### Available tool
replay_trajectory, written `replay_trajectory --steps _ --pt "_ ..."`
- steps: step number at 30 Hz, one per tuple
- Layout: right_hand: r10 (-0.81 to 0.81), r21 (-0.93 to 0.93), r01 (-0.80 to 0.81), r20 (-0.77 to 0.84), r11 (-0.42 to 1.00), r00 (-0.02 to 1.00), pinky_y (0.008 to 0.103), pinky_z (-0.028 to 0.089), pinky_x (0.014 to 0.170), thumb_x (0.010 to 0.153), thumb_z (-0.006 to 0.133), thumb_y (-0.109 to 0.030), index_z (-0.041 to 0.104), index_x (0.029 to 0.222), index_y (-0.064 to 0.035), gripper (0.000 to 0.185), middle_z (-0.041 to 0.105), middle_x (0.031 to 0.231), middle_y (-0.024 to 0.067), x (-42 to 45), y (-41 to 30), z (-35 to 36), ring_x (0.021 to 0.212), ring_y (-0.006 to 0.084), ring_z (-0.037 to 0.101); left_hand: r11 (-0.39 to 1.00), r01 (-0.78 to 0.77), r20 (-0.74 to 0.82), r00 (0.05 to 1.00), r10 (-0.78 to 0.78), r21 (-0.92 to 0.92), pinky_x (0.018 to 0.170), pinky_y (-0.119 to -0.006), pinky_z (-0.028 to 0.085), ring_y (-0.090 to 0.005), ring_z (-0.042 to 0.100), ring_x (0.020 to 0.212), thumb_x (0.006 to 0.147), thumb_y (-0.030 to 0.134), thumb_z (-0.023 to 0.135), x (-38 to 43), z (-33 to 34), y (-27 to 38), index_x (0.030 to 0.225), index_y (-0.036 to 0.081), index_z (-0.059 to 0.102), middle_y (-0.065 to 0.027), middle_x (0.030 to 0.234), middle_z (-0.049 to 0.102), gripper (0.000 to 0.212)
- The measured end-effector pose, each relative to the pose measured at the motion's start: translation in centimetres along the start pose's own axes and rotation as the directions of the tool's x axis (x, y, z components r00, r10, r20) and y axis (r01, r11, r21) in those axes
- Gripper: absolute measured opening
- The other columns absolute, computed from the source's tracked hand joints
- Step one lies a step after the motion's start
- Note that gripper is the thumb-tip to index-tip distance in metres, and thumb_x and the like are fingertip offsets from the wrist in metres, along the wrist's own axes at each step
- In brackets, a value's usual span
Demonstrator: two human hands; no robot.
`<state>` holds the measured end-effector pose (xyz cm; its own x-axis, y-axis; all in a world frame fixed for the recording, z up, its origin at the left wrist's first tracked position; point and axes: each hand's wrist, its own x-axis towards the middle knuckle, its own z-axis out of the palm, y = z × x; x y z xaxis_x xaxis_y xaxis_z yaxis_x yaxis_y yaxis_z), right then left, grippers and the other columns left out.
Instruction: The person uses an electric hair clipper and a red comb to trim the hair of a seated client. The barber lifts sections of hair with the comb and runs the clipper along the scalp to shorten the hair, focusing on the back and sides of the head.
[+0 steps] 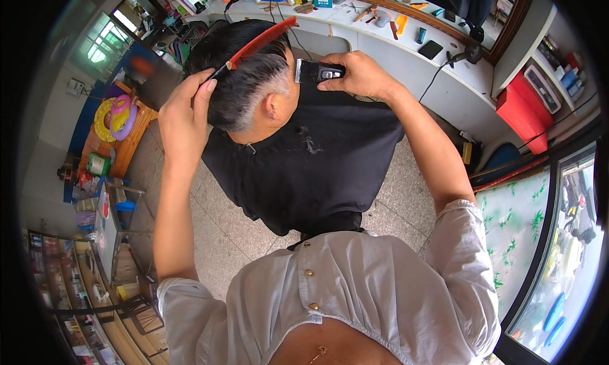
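My left hand [184, 112] pinches the dark handle of a red comb [261, 42], whose toothed part slants over the crown of a seated person's head [247, 79]. The hair is dark on top and short and grey around the ear. In my right hand [357, 74] is a black hair clipper [318, 71], its metal blade beside the front side of the head, close to the temple; whether it touches cannot be told. A black barber's cape [309, 165] covers the person, with a few hair clippings lying on it.
A white counter [342, 18] curves behind the person, bearing a yellow-orange comb [401, 24], a smartphone [430, 50] and a hair dryer [468, 54]. A framed mirror [499, 36] stands above it. At left, swim rings [114, 117] lie on a wooden bench [135, 136].
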<state>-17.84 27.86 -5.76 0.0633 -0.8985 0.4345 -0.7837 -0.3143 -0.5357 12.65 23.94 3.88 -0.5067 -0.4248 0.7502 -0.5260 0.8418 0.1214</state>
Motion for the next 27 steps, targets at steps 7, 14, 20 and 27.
replay_trajectory --steps 7,14,20,27 --pt "0.004 0.018 -0.005 0.040 1.000 0.999 0.0376 0.051 0.079 0.071 0.081 -0.036 0.067 0.109 -0.0030 0.052 0.069 0.093 0.0174 0.9 0.0 -0.1 0.087 0.0318 0.066 0.986 0.164 0.066 0.985 -0.161 -0.034 0.070 -0.034 0.050 -0.0319 0.067 0.078 0.093 0.020 0.060 -0.2 0.4 -0.1 0.101 0.003 0.067 -0.0170 0.087 0.068 0.020" --pt "-0.052 0.077 0.050 0.024 0.996 0.998 0.0340 0.051 0.077 0.073 0.082 -0.026 0.065 0.111 -0.0004 0.049 0.070 0.094 0.0155 0.9 -0.5 -0.4 0.082 0.0251 0.066 0.985 0.168 0.070 0.984 -0.165 -0.038 0.071 -0.034 0.050 -0.0319 0.066 0.079 0.093 0.021 0.060 -0.2 0.5 0.0 0.101 0.003 0.067 -0.0168 0.088 0.068 0.021" --pt "-0.038 0.076 0.036 0.034 0.997 0.999 0.0391 0.052 0.080 0.069 0.080 -0.040 0.068 0.109 -0.0067 0.053 0.069 0.094 0.0159 -0.1 0.4 -0.1 0.090 0.0327 0.066 0.984 0.172 0.082 0.982 -0.168 -0.055 0.072 -0.035 0.050 -0.0319 0.066 0.080 0.093 0.021 0.059 0.0 0.6 -0.1 0.102 0.004 0.067 -0.0168 0.089 0.067 0.021" --pt "0.049 -0.246 -0.022 0.104 0.969 0.993 0.0395 0.051 0.085 0.071 0.078 -0.038 0.064 0.117 -0.0058 0.057 0.068 0.102 0.0159 -0.4 -2.6 -0.1 0.095 0.0334 0.065 0.987 0.152 0.057 0.987 -0.150 -0.042 0.072 -0.035 0.050 -0.0318 0.066 0.080 0.093 0.022 0.059 -0.2 0.7 -0.2 0.103 0.005 0.067 -0.0165 0.090 0.067 0.021"
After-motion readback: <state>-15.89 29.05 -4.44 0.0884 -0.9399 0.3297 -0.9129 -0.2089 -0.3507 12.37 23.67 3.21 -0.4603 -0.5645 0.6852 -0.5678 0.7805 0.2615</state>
